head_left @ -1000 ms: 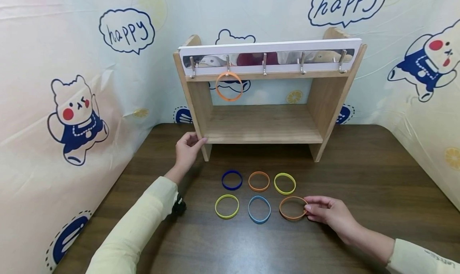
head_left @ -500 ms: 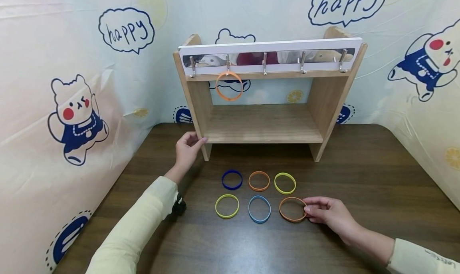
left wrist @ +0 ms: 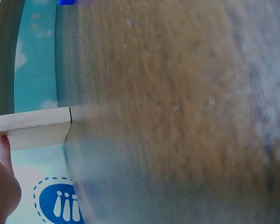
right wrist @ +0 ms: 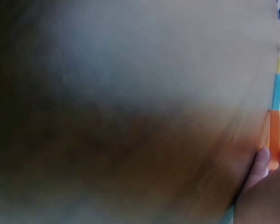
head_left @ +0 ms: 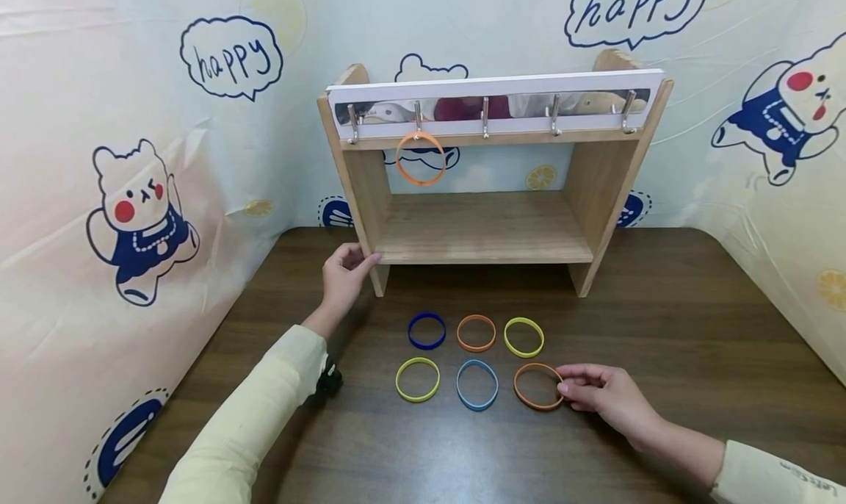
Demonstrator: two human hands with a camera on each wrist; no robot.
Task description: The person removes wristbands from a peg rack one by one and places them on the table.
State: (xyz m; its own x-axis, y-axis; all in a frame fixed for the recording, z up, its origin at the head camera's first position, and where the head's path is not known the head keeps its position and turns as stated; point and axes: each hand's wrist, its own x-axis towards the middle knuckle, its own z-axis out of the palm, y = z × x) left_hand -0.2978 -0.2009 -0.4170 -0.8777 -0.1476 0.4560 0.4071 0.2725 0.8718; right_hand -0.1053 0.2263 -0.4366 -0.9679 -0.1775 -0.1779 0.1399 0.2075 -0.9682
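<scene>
My right hand [head_left: 611, 401] pinches the right edge of an orange wristband [head_left: 518, 395] at the front right of the table; the right wrist view shows thumb and fingers on either side of the orange band [right wrist: 275, 135]. With my left hand [head_left: 344, 280] I grip the lower left side panel of a wooden rack [head_left: 485, 250], thumb on its front edge. Across the rack's top runs a white hook strip [head_left: 456, 129] with several metal hooks. From the second hook on the left hangs another orange wristband [head_left: 423, 184].
Left of the held band lie a light blue wristband [head_left: 477, 408] and a yellow one [head_left: 418, 400]. Behind them sit a dark blue wristband [head_left: 426, 347], an orange one [head_left: 476, 350] and a yellow one [head_left: 524, 355]. A printed cloth [head_left: 218, 166] surrounds the wooden table [head_left: 661, 328].
The right hand and the orange wristband it pinches have shifted very slightly down in view. The left hand stays on the rack, and the other wristbands keep their places.
</scene>
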